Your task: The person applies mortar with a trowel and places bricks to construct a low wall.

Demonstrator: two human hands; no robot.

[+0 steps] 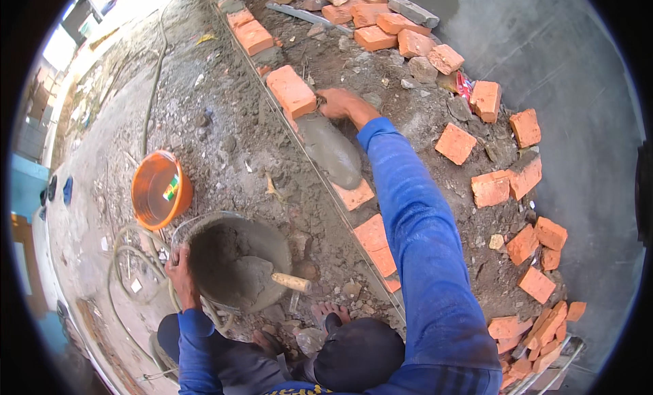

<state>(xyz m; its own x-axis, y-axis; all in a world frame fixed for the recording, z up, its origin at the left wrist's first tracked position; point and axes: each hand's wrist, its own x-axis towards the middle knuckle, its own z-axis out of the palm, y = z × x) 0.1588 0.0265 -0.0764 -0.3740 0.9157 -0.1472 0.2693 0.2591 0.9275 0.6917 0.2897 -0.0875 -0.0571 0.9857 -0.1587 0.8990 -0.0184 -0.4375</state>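
Note:
My left hand (182, 278) grips the near left rim of a dark bucket (286, 242) of wet grey mortar. In the bucket rests a trowel (291, 281), its wooden handle over the right rim and its blade on the mortar. My right arm stretches forward over a row of bricks. At the end of an orange brick (291, 90), my right hand (345, 106) is closed with fingers curled down. What it holds, if anything, is hidden. Just below that hand, a thick bed of smooth mortar (331, 153) covers the lower bricks (373, 237).
A string line (320, 170) runs along the brick row's left side. An orange basin (141, 191) stands left of the bucket, near a coiled hose (115, 266). Loose bricks (456, 143) and rubble lie on the right, beside a smooth grey surface (578, 123).

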